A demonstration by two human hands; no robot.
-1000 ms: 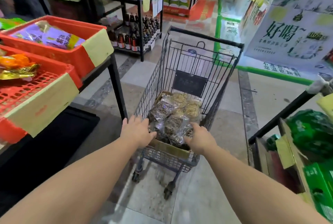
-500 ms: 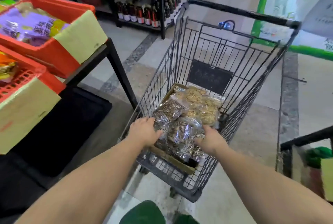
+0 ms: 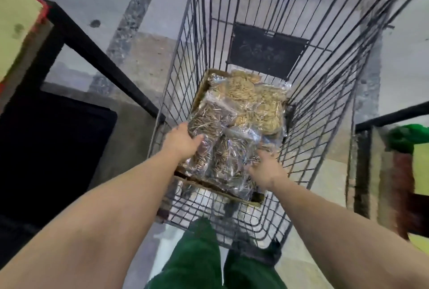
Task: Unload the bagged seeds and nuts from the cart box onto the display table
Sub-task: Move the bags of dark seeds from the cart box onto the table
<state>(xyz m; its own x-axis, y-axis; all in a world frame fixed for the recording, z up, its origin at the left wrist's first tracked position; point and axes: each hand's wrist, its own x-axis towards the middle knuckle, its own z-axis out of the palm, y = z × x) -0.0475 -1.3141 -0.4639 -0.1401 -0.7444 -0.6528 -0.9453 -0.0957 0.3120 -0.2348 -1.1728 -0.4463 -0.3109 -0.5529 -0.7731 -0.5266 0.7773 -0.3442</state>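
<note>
We look straight down into a wire cart [image 3: 313, 103]. A flat cardboard box [image 3: 220, 190] sits on the cart's floor, and it is full of clear bags. The bags at the far end hold pale nuts [image 3: 250, 100]. The bags at our end hold dark striped seeds [image 3: 222, 149].

Our left hand [image 3: 180, 142] is at the left side of the box. Its thumb lies on a seed bag, and its fingers go down by the box edge where we cannot see them, so we cannot tell how its grip is. Our right hand [image 3: 264, 170] is on the right side of the seed bags. Its fingers curl onto the plastic, but blur hides whether it holds a bag.

Our green trousers [image 3: 197, 258] show below the cart. A black frame [image 3: 97, 56] stands to the left.
</note>
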